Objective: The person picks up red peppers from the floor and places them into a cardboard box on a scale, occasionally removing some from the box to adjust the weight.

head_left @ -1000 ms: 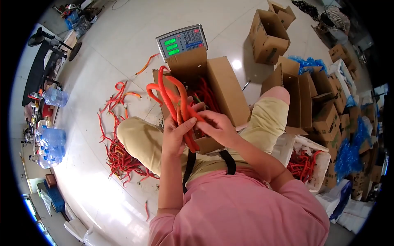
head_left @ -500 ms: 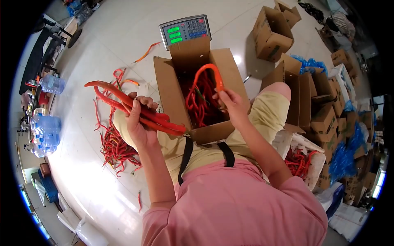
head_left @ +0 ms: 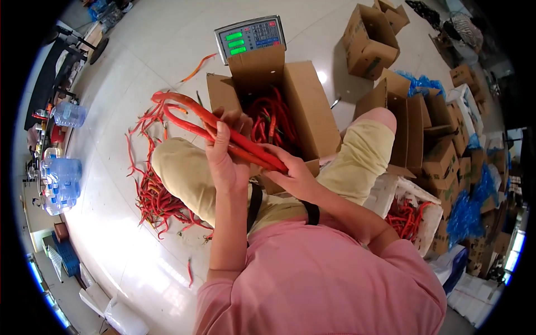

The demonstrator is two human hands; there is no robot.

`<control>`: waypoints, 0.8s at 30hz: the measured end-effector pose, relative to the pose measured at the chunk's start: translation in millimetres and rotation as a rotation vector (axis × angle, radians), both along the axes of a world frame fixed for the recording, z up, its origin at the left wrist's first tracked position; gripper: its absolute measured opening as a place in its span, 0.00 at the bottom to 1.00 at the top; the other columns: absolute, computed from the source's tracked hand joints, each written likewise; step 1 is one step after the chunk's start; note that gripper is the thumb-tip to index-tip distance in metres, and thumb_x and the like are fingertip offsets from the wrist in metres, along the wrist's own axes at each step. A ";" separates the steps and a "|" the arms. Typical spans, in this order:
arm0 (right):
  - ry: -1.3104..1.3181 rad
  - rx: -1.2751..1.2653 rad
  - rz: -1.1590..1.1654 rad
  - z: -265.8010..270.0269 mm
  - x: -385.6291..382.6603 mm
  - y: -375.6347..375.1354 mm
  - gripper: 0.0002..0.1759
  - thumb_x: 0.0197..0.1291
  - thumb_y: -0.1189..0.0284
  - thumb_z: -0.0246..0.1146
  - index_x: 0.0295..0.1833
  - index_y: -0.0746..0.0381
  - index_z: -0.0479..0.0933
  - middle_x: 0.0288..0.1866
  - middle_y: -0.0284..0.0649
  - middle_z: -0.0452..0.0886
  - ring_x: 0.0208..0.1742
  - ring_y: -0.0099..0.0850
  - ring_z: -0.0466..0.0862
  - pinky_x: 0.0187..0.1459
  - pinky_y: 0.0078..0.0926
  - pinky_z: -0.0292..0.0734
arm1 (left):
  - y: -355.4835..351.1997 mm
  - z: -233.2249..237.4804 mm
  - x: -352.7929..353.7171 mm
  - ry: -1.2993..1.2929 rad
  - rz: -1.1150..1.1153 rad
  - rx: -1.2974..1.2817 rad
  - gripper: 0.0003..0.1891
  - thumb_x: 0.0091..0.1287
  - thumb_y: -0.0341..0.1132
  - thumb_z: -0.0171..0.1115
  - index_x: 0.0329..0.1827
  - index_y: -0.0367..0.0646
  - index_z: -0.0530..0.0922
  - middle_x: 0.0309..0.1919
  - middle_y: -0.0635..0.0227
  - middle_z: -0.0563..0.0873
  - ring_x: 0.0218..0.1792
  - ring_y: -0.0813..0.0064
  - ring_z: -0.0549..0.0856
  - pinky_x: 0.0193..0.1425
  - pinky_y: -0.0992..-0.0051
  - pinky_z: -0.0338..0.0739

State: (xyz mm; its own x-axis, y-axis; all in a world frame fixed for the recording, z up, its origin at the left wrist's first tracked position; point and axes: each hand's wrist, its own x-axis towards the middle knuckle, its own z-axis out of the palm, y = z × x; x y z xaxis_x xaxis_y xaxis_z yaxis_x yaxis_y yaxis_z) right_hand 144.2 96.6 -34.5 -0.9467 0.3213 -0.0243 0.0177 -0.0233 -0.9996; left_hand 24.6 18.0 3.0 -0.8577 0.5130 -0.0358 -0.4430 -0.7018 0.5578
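Note:
Several long red chili peppers [head_left: 190, 125] lie bunched in my left hand [head_left: 228, 148], its fingers and thumb closed round them. My right hand [head_left: 290, 172] grips the near end of the same bunch, thumb and fingers pressed together on it. Just beyond my hands stands an open cardboard box [head_left: 310, 106] between my legs, with more red chili peppers [head_left: 273, 120] inside. Part of the box's near side is hidden behind my hands and the bunch. To the left, a loose heap of red chili peppers [head_left: 159, 201] lies on the floor by my knee.
A digital scale display [head_left: 251, 38] with green readouts stands behind the box. On the right are open cardboard boxes [head_left: 371, 44], blue plastic bags [head_left: 469, 218] and a white foam box [head_left: 432, 223] holding red peppers. Water bottles [head_left: 62, 178] stand far left.
My left hand has moved right with its bunch. The right hand, which held a curved pepper over the box, has come down and left onto the bunch's near end.

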 end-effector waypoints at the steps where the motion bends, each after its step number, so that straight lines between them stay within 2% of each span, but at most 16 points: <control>1: -0.042 -0.063 0.023 2.6 2.7 3.0 0.27 0.58 0.73 0.61 0.62 0.65 0.64 0.40 0.35 0.78 0.34 0.20 0.75 0.36 0.19 0.71 | 1.0 4.2 1.3 -0.012 -0.004 -0.035 0.18 0.65 0.33 0.58 0.55 0.40 0.66 0.46 0.61 0.77 0.49 0.65 0.77 0.58 0.64 0.72; 3: -0.121 -0.186 0.072 14.3 11.2 14.9 0.24 0.60 0.74 0.58 0.62 0.66 0.64 0.37 0.33 0.78 0.29 0.18 0.73 0.32 0.18 0.69 | -1.6 3.0 -2.6 -0.019 -0.024 -0.080 0.18 0.66 0.34 0.57 0.56 0.40 0.65 0.52 0.57 0.76 0.55 0.60 0.75 0.62 0.59 0.70; 6: -0.072 -0.483 0.111 14.3 18.1 30.5 0.20 0.63 0.75 0.54 0.60 0.67 0.66 0.37 0.34 0.77 0.31 0.20 0.75 0.34 0.17 0.70 | -7.6 -1.1 -5.7 -0.029 -0.026 -0.096 0.18 0.67 0.36 0.56 0.56 0.40 0.65 0.52 0.57 0.76 0.56 0.60 0.75 0.62 0.60 0.70; 7: -0.082 -0.343 0.082 7.0 21.1 34.9 0.18 0.64 0.76 0.52 0.59 0.67 0.67 0.42 0.37 0.78 0.34 0.21 0.77 0.37 0.18 0.72 | -9.7 -7.5 -9.4 -0.041 -0.005 -0.082 0.17 0.67 0.36 0.54 0.56 0.40 0.65 0.53 0.57 0.75 0.56 0.60 0.75 0.62 0.59 0.70; 10: 0.026 -0.323 -0.142 1.1 17.3 44.5 0.17 0.65 0.74 0.50 0.58 0.67 0.67 0.48 0.42 0.79 0.38 0.25 0.79 0.43 0.23 0.74 | -21.0 -9.3 -21.2 -0.054 0.136 -0.034 0.17 0.68 0.34 0.54 0.56 0.40 0.65 0.54 0.57 0.75 0.57 0.60 0.75 0.63 0.58 0.68; 11: 0.005 -0.302 -0.164 1.8 18.1 50.8 0.16 0.66 0.73 0.49 0.58 0.67 0.68 0.50 0.43 0.78 0.42 0.26 0.80 0.45 0.24 0.75 | -26.0 -9.9 -28.0 -0.043 0.157 -0.019 0.15 0.68 0.33 0.53 0.56 0.41 0.66 0.53 0.59 0.76 0.57 0.62 0.74 0.65 0.58 0.66; 14: -0.083 -0.278 -0.210 -5.8 14.9 61.8 0.17 0.67 0.71 0.49 0.58 0.67 0.68 0.50 0.43 0.78 0.43 0.26 0.80 0.44 0.24 0.75 | -40.6 -9.3 -38.2 -0.039 0.300 -0.043 0.14 0.68 0.33 0.52 0.55 0.42 0.67 0.52 0.61 0.76 0.55 0.65 0.75 0.65 0.59 0.65; 15: -0.099 -0.273 -0.228 -15.4 12.2 64.0 0.18 0.67 0.70 0.50 0.58 0.66 0.67 0.49 0.42 0.78 0.42 0.25 0.80 0.42 0.22 0.76 | -40.8 -2.8 -38.7 -0.047 0.319 -0.043 0.12 0.68 0.33 0.53 0.53 0.43 0.68 0.43 0.67 0.77 0.45 0.71 0.76 0.60 0.63 0.69; 18: -0.195 -0.321 -0.218 -34.1 -3.0 67.9 0.21 0.64 0.69 0.54 0.60 0.66 0.65 0.53 0.43 0.76 0.49 0.31 0.79 0.50 0.27 0.74 | -43.7 -0.9 -37.0 0.060 0.223 0.038 0.11 0.68 0.34 0.54 0.50 0.43 0.69 0.33 0.72 0.73 0.33 0.78 0.72 0.50 0.69 0.70; 19: -0.126 0.013 -0.245 -49.6 -7.2 65.9 0.24 0.63 0.69 0.56 0.62 0.66 0.63 0.56 0.45 0.73 0.53 0.34 0.76 0.54 0.29 0.71 | -38.5 1.2 -34.4 -0.035 0.222 0.051 0.09 0.68 0.35 0.54 0.48 0.44 0.69 0.27 0.74 0.67 0.27 0.81 0.64 0.41 0.75 0.67; 21: 0.022 0.679 -0.285 -77.9 -16.2 57.9 0.29 0.61 0.68 0.58 0.65 0.67 0.60 0.62 0.49 0.68 0.62 0.40 0.70 0.61 0.34 0.64 | -35.3 0.1 -29.0 -0.025 0.146 0.097 0.09 0.68 0.35 0.54 0.47 0.43 0.69 0.26 0.75 0.67 0.26 0.81 0.63 0.38 0.77 0.65; 22: 0.051 0.537 -0.178 -52.6 -15.0 49.1 0.34 0.58 0.67 0.61 0.67 0.67 0.57 0.67 0.53 0.60 0.70 0.45 0.57 0.67 0.35 0.53 | -33.0 -0.9 -27.1 -0.020 0.108 0.119 0.09 0.68 0.36 0.54 0.47 0.43 0.69 0.26 0.75 0.66 0.26 0.82 0.63 0.36 0.78 0.64; 24: 0.070 0.377 0.081 -17.4 -14.7 30.8 0.36 0.56 0.66 0.62 0.67 0.67 0.57 0.65 0.51 0.63 0.67 0.44 0.62 0.65 0.34 0.56 | -25.0 -4.0 -21.2 -0.062 0.087 0.163 0.10 0.68 0.36 0.54 0.47 0.42 0.69 0.25 0.75 0.64 0.26 0.82 0.61 0.34 0.80 0.61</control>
State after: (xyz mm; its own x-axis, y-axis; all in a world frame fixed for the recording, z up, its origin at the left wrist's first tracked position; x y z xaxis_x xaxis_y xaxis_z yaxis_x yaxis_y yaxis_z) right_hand 129.5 127.4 -51.9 -0.9645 0.2194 0.1467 -0.0641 0.3446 -0.9366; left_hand 3.4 -7.0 -1.0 -0.8978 0.4403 -0.0125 -0.4068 -0.8180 0.4068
